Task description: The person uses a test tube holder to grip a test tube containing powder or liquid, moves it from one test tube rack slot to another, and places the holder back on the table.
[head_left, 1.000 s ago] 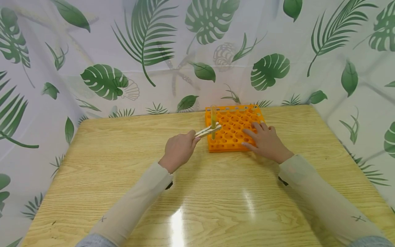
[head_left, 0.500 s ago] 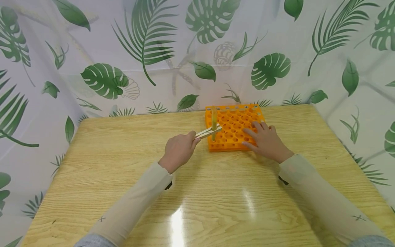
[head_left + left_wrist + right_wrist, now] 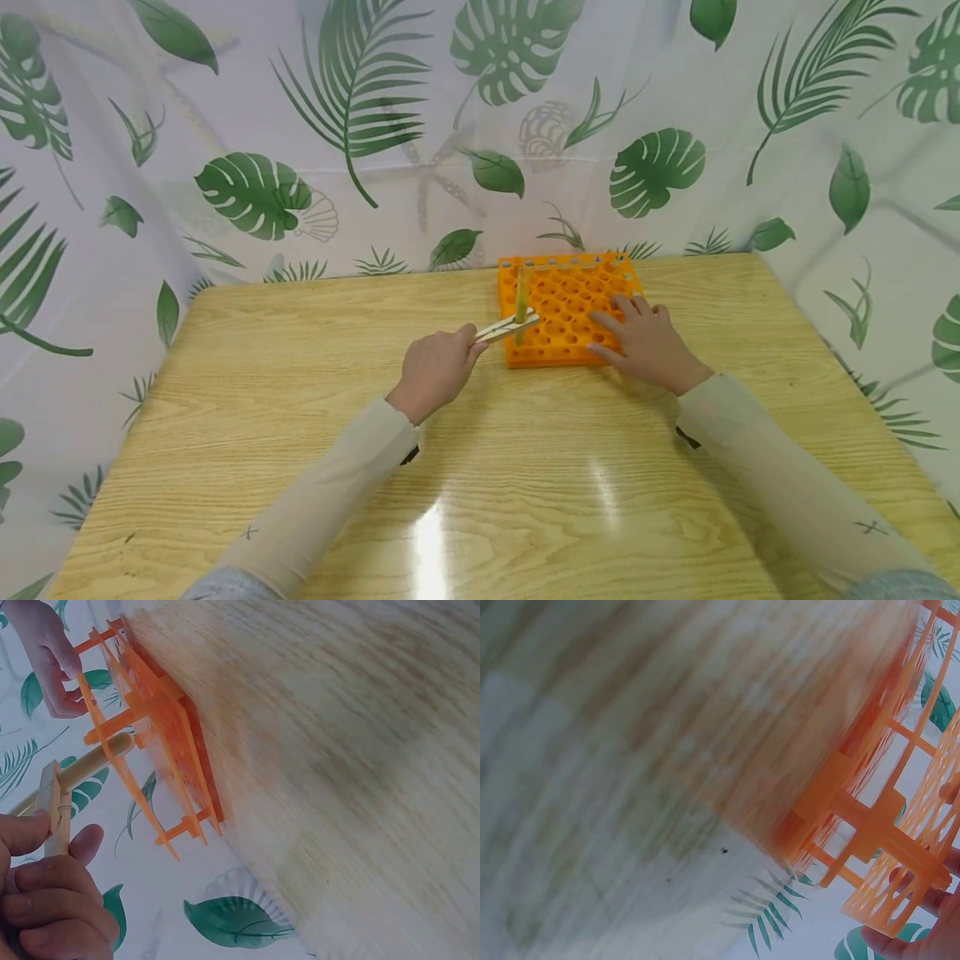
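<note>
My left hand [image 3: 435, 371] grips a wooden test tube clamp [image 3: 495, 331]. Held upright in the clamp's tip is a test tube [image 3: 522, 292] with yellowish contents, over the front-left part of the orange test tube rack [image 3: 562, 363]. In the left wrist view, the rounded bottom of the tube [image 3: 120, 742] reaches past the edge of the rack's top plate; which hole it is in is hard to tell. My right hand [image 3: 652, 346] rests on the rack's right side with spread, slightly bent fingers and the thumb near the front edge; its fingers [image 3: 911, 889] show through the plate's holes.
The rack stands at the back of a wood-grain table [image 3: 337, 500], close to a leaf-patterned cloth [image 3: 405, 167] hanging behind and along the sides. A thin clear rod or tube [image 3: 570, 265] lies across the rack's back edge.
My left hand's clamp and the test tube have come down slightly, a little toward me and to the right. The right hand and rack have stayed put.
</note>
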Demonstrator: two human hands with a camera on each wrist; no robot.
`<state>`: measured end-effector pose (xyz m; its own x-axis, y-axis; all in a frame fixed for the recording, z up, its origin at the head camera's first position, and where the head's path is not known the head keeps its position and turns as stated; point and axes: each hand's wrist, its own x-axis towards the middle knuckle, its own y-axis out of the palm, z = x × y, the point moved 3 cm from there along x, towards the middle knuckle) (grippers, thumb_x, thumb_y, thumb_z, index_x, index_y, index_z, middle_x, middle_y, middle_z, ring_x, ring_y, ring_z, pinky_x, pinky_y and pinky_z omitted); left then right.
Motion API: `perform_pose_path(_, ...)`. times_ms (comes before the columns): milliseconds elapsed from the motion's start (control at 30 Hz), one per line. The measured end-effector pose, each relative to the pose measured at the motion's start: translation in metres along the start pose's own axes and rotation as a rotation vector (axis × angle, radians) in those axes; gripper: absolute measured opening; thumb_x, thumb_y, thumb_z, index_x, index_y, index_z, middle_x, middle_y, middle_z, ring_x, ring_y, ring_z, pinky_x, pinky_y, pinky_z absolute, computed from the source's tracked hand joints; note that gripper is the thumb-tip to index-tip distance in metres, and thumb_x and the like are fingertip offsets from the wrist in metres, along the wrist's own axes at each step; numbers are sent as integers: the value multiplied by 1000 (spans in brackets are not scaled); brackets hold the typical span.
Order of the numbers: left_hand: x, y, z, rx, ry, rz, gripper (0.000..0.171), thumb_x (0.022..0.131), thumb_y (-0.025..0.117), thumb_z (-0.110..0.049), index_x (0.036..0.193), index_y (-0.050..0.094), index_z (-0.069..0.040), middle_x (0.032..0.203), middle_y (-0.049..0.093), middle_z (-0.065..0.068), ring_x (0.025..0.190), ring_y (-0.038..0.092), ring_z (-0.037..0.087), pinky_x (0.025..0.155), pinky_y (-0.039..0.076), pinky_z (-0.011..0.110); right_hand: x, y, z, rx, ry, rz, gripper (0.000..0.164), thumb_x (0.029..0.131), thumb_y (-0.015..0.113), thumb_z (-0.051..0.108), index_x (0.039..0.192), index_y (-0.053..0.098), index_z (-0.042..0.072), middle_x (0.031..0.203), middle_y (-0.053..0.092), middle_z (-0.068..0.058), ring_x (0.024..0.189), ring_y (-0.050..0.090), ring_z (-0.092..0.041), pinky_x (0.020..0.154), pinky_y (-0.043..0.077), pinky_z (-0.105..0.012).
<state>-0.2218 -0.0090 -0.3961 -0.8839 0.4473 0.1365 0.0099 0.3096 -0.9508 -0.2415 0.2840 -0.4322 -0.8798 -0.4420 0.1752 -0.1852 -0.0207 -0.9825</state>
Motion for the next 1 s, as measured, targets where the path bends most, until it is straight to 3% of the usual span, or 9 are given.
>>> perform_pose_path(667,-4,7,2,-19,-31,19,29,99,47,-35,82,50,-12,51,36,-1,40,30,12,39,22,24,0,1,-1,-2,-5,1,55,89,56,51,130,53,15,130,44,-22,109,45,-43,79,40,-63)
perform_pose_path(1000,-6,10,3,4,-28,-6,30,99,47,-35,81,49,-11,51,36,-1,39,31,13,39,22,24,0,-2,2,-9,-15,-18,54,88,58,50,128,55,14,128,46,-22,107,47,-43,77,41,-61)
